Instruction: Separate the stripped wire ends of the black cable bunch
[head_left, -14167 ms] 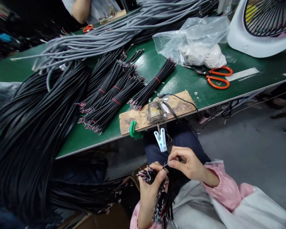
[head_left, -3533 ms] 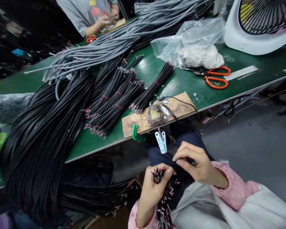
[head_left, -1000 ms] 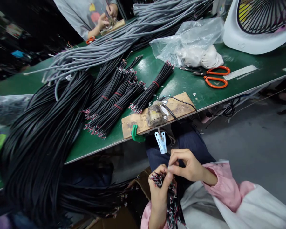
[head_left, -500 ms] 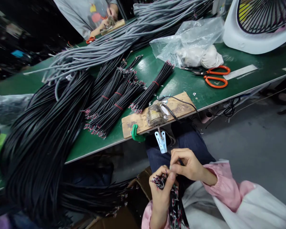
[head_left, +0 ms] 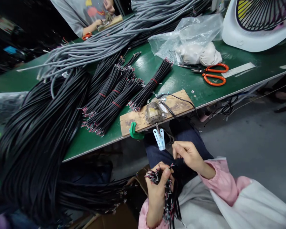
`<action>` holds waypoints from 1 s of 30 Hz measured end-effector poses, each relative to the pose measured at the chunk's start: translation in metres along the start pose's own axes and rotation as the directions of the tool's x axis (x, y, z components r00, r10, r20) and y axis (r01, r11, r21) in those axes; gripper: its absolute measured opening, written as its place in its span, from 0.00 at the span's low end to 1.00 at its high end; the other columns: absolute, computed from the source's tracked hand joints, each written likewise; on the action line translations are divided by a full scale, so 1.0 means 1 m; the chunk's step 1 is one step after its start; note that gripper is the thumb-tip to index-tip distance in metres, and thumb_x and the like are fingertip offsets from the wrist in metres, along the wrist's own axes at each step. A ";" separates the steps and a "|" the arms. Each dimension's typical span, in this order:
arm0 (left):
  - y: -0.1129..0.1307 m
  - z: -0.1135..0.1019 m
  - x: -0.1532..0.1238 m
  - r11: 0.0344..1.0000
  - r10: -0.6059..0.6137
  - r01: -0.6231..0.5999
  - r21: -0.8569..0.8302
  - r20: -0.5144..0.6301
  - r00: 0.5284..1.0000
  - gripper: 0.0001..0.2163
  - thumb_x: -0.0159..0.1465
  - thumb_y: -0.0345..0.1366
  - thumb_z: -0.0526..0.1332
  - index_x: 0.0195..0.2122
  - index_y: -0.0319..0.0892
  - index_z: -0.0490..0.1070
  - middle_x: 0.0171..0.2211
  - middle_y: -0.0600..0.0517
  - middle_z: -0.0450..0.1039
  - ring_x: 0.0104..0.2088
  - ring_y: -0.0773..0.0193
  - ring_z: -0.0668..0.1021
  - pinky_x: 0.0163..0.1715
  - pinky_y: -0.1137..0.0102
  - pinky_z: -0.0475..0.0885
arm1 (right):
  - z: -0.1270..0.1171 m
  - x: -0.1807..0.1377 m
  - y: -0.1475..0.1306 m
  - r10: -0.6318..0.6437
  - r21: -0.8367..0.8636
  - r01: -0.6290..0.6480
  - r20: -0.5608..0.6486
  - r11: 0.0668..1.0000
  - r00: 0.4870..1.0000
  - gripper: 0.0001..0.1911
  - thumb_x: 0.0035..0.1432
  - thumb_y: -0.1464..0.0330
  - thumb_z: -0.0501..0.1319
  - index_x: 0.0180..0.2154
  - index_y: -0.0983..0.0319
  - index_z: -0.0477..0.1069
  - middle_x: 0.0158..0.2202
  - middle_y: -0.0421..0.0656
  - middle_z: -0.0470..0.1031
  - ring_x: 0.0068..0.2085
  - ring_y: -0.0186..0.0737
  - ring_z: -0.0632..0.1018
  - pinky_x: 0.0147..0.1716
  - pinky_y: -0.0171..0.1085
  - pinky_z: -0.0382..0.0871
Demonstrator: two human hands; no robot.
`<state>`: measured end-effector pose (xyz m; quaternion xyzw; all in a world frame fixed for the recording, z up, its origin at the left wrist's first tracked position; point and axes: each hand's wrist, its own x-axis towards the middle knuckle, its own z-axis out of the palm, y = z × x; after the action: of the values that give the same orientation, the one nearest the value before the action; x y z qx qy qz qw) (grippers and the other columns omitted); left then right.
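Note:
My left hand point(head_left: 159, 187) is closed around a bunch of short black cables point(head_left: 168, 203) whose stripped ends show red, white and black wires. One cable end pokes up beside the thumb. A little above and to the right, my right hand point(head_left: 186, 156) is apart from the bunch with its fingers curled in. Anything between those fingertips is too small or hidden to make out. Just ahead of both hands, a light blue clothes peg point(head_left: 159, 139) hangs from the shaft of a small dusty motor point(head_left: 154, 113) on a wooden board point(head_left: 178, 104).
A green clamp point(head_left: 135, 131) grips the board at the table edge. Tied cable bundles point(head_left: 114, 101), grey cables point(head_left: 90, 54) and long black cables point(head_left: 38, 143) cover the left. Orange-handled scissors point(head_left: 214, 74), a plastic bag point(head_left: 186, 36) and a fan point(head_left: 238, 38) lie right. A co-worker point(head_left: 78, 16) sits opposite.
My right hand has drawn away from the left, up and slightly right, so the two no longer touch. My left hand has shifted slightly down and left with the cables.

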<state>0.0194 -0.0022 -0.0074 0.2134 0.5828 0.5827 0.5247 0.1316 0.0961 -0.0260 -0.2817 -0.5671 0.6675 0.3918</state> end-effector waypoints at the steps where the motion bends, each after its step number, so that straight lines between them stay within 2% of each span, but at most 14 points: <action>1: 0.001 0.000 0.000 1.000 -0.002 0.002 -0.029 -0.005 1.000 0.12 0.58 0.39 0.66 0.22 0.38 0.70 0.16 0.58 0.64 0.11 0.76 0.65 0.11 0.79 0.56 | -0.003 0.000 -0.001 -0.019 0.000 0.019 0.017 1.000 1.000 0.24 0.66 0.60 0.51 0.23 0.65 0.70 0.21 0.40 0.65 0.23 0.30 0.66 0.24 0.32 0.58; 4: 0.002 -0.002 0.001 0.998 0.007 -0.007 -0.066 -0.002 1.000 0.12 0.57 0.38 0.67 0.21 0.38 0.70 0.17 0.58 0.64 0.11 0.75 0.67 0.10 0.80 0.57 | -0.005 -0.002 -0.006 -0.101 -0.014 0.103 0.102 0.995 0.990 0.13 0.60 0.64 0.60 0.29 0.66 0.74 0.26 0.42 0.70 0.26 0.32 0.69 0.26 0.32 0.62; 7: 0.000 -0.004 0.000 0.996 -0.001 0.000 -0.088 -0.007 1.000 0.12 0.57 0.37 0.67 0.21 0.38 0.70 0.18 0.58 0.65 0.11 0.76 0.67 0.10 0.80 0.58 | -0.001 -0.005 -0.010 -0.167 -0.068 0.174 0.092 0.982 0.982 0.06 0.56 0.71 0.61 0.30 0.67 0.74 0.26 0.42 0.71 0.26 0.32 0.69 0.27 0.32 0.63; 10: -0.001 -0.006 -0.001 0.991 -0.014 0.012 -0.134 -0.013 1.000 0.10 0.58 0.38 0.66 0.24 0.39 0.70 0.18 0.59 0.66 0.11 0.77 0.66 0.10 0.81 0.57 | 0.002 -0.008 -0.010 -0.204 -0.127 0.212 0.078 0.969 0.976 0.06 0.56 0.73 0.59 0.28 0.67 0.74 0.24 0.42 0.70 0.25 0.32 0.68 0.25 0.32 0.62; 15: -0.001 -0.010 0.000 0.987 -0.004 0.016 -0.159 0.077 0.997 0.11 0.62 0.38 0.62 0.24 0.39 0.69 0.19 0.58 0.66 0.10 0.78 0.66 0.11 0.81 0.57 | -0.001 -0.009 -0.009 -0.177 -0.162 0.186 0.069 0.969 0.982 0.08 0.57 0.72 0.59 0.29 0.67 0.74 0.24 0.43 0.71 0.25 0.32 0.69 0.26 0.32 0.63; 19: -0.001 -0.011 0.001 0.992 -0.004 0.009 -0.128 0.038 0.999 0.11 0.61 0.38 0.63 0.24 0.39 0.69 0.21 0.57 0.68 0.10 0.77 0.66 0.11 0.81 0.57 | -0.001 -0.009 -0.011 -0.196 -0.143 0.206 0.078 0.968 0.977 0.07 0.57 0.71 0.60 0.31 0.67 0.76 0.26 0.44 0.72 0.26 0.32 0.69 0.26 0.32 0.64; 24: 0.002 -0.006 -0.001 0.993 -0.024 0.021 -0.116 -0.025 0.999 0.12 0.59 0.40 0.65 0.24 0.38 0.69 0.18 0.58 0.67 0.10 0.78 0.65 0.10 0.81 0.56 | 0.002 -0.008 -0.012 -0.225 -0.118 0.237 0.108 0.964 0.968 0.06 0.55 0.71 0.63 0.34 0.67 0.77 0.27 0.44 0.73 0.27 0.33 0.70 0.26 0.32 0.64; 30: 0.005 -0.005 0.001 0.988 -0.057 0.056 -0.147 0.003 0.998 0.12 0.59 0.40 0.66 0.24 0.39 0.67 0.17 0.59 0.65 0.10 0.78 0.64 0.11 0.82 0.56 | 0.005 -0.007 -0.010 -0.244 -0.134 0.258 0.110 0.957 0.963 0.06 0.55 0.73 0.61 0.34 0.67 0.76 0.26 0.44 0.73 0.26 0.32 0.69 0.25 0.31 0.64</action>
<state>0.0130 -0.0029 -0.0047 0.1573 0.5442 0.6091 0.5551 0.1335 0.0884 -0.0158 -0.2044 -0.6634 0.5809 0.4250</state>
